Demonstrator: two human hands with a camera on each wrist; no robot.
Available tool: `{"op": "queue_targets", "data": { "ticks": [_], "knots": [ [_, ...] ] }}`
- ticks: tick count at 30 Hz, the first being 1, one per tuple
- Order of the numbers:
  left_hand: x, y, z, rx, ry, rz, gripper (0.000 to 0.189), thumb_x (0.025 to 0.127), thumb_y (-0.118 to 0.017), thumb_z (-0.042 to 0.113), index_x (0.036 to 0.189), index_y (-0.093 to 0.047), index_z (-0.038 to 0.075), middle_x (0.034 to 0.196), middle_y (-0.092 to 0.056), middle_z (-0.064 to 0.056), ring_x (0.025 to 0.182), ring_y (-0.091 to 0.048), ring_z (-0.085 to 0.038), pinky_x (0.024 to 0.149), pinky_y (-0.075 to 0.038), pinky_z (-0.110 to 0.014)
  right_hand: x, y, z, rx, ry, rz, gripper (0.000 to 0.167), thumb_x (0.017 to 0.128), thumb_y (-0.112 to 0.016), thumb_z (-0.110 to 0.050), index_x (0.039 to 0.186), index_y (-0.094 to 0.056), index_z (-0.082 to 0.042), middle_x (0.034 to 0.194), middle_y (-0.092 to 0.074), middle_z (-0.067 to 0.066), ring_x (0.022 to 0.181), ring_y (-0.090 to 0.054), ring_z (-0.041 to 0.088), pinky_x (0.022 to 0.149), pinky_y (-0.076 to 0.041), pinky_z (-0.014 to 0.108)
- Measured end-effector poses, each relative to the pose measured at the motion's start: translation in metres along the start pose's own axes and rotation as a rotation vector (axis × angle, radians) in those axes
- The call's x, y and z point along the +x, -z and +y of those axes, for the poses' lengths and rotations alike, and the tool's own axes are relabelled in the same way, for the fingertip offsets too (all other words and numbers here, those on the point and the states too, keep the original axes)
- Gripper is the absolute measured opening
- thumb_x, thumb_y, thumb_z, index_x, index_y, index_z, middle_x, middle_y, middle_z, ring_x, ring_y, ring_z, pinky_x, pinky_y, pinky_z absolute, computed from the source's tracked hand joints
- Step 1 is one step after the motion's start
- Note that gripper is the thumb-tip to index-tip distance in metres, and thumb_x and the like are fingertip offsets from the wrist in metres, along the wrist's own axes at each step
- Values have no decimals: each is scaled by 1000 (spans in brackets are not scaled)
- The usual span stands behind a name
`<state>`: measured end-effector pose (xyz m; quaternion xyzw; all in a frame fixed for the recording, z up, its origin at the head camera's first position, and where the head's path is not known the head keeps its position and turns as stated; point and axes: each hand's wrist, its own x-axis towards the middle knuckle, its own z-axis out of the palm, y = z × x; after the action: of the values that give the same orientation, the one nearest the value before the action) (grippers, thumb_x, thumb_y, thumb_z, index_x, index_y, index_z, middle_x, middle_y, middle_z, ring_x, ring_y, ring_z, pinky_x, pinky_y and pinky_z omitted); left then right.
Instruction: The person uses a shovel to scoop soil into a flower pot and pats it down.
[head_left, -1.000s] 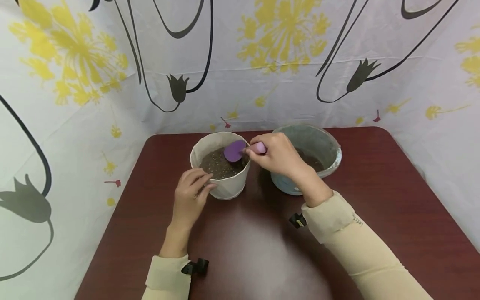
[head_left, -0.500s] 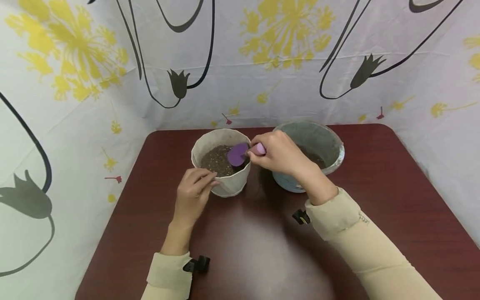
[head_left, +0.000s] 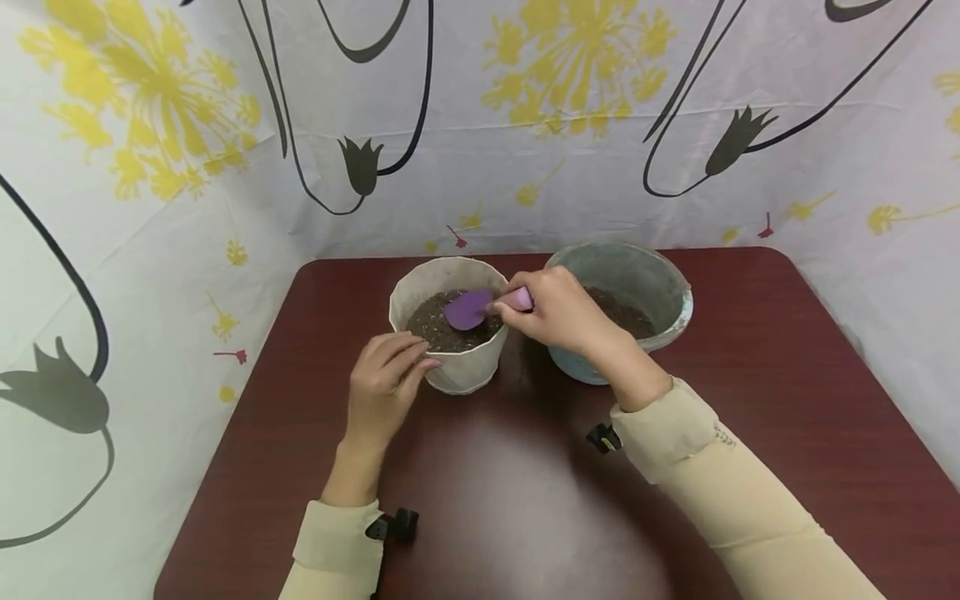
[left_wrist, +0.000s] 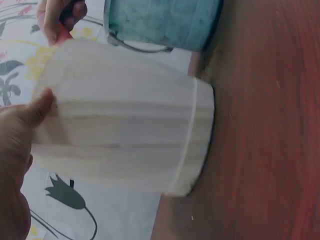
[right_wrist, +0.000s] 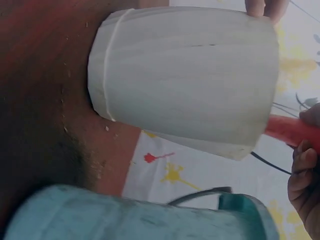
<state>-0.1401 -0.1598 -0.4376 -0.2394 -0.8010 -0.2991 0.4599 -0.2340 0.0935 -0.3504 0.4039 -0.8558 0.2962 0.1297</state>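
A white plant pot (head_left: 465, 372) with dark soil (head_left: 433, 327) inside stands upright on the table. My left hand (head_left: 382, 379) holds its near left rim; in the left wrist view the thumb (left_wrist: 41, 107) presses the outer wall. My right hand (head_left: 561, 310) grips the handle of a purple hand trowel (head_left: 467, 311) above the pot's right rim. The trowel blade lies over the soil, inside the rim. In the right wrist view the handle (right_wrist: 285, 129) looks red and the pot wall hides the blade.
Close to the right of the pot stands a blue-green bucket (head_left: 637, 271) with some soil at its bottom, partly behind my right hand. A dark red table (head_left: 480, 500) carries both. Patterned cloth (head_left: 450, 108) hangs behind the table and on both sides.
The trowel blade first shifted right and down in the pot, then came back left over the soil. My left hand stays at the rim. The head view has shifted slightly.
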Motion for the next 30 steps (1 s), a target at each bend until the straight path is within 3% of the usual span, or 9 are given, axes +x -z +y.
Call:
{"op": "queue_targets", "data": {
  "ticks": [6, 11, 16, 20, 26, 30],
  "knots": [
    [4, -9, 6, -15, 19, 44, 24, 69, -89, 11, 86, -79, -2, 87, -74, -10, 84, -66, -30, 82, -54, -36, 2, 8, -4, -53, 67, 54, 13, 87, -75, -17, 89, -73, -3, 78, -72, 6, 65, -65, 23, 64, -54, 43],
    [5, -26, 17, -35, 15, 21, 20, 76, -88, 11, 89, -79, -1, 90, -74, -8, 84, -66, -27, 79, -55, -35, 1, 2, -5, 65, 96, 86, 15, 89, -78, -17, 96, -78, -4, 86, -76, 8, 69, -69, 19, 64, -57, 38],
    [2, -17, 9, 12, 10, -9, 31, 72, -92, 16, 96, -78, 0, 99, -74, -11, 95, -68, -31, 86, -54, -43, -7, -3, -3, 57, 31, 62, 14, 85, -80, -19, 82, -80, -6, 68, -72, 3, 56, -62, 14, 53, -52, 34],
    [1, -9, -4, -12, 31, -29, 28, 73, -90, 13, 95, -79, -1, 98, -75, -11, 99, -68, -32, 94, -52, -41, -8, 2, -3, 11, -14, 66, 15, 82, -80, -21, 70, -77, -11, 55, -62, -5, 49, -51, 12, 49, -43, 33],
    [3, -17, 6, -36, 30, 29, 23, 72, -88, 12, 89, -80, 0, 89, -74, -8, 88, -66, -28, 85, -54, -34, 0, 5, -4, 61, -10, 145, 16, 84, -77, -19, 82, -81, -4, 69, -73, 5, 55, -64, 16, 52, -52, 34],
    [4, -19, 12, -35, -3, -4, 23, 77, -88, 14, 94, -80, 1, 92, -74, -7, 87, -67, -27, 82, -56, -36, 0, -6, -2, 49, -37, 132, 19, 87, -76, -22, 87, -81, -3, 72, -74, 8, 58, -66, 20, 54, -55, 37]
  ]
}}
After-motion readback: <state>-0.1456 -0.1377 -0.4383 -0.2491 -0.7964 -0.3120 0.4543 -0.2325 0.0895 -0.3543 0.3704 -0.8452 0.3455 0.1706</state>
